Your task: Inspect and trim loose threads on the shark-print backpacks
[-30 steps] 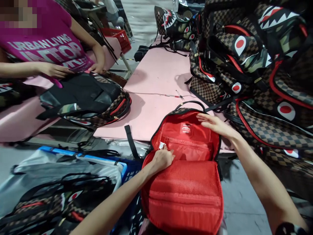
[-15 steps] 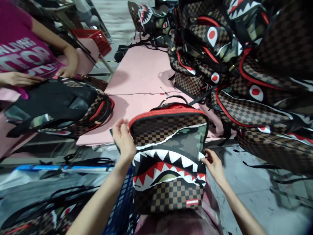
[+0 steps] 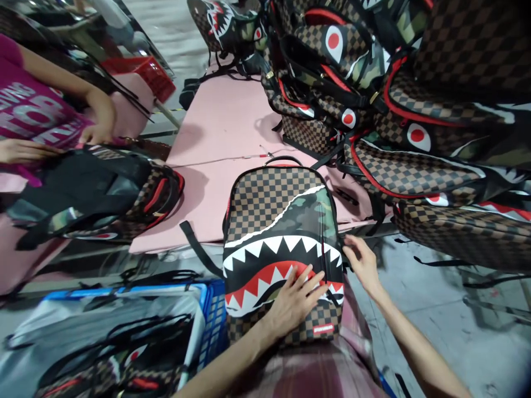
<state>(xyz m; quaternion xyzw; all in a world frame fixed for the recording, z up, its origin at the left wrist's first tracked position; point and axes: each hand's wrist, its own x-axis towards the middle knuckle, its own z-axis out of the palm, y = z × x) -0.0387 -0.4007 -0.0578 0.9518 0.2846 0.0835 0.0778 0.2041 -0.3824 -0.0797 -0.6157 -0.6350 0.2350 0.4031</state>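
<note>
A backpack [image 3: 269,204] with a brown-and-black check, a camouflage patch and a printed shark mouth stands upright in front of me, its front facing me. Its flap-like front panel is up flat, with a black handle loop [image 3: 284,160] above it. My left hand [image 3: 292,304] lies flat on the lower front, fingers spread across the printed teeth. At the backpack's right side edge, my right hand [image 3: 363,265] has its thumb and fingers drawn together; what is between them is hidden. A black strap [image 3: 199,249] sticks out to the left.
Similar backpacks [image 3: 415,166] are piled on the right of the pink table [image 3: 224,121]. At the left, another person's hands [image 3: 95,132] rest on a dark backpack [image 3: 91,188]. A blue crate [image 3: 211,315] holding more bags stands at lower left; a red basket [image 3: 145,77] is behind.
The backpack's top, showing its red-edged opening before, now stands upright with the check panel in full view. My left hand has moved from the upper left edge down onto the front.
</note>
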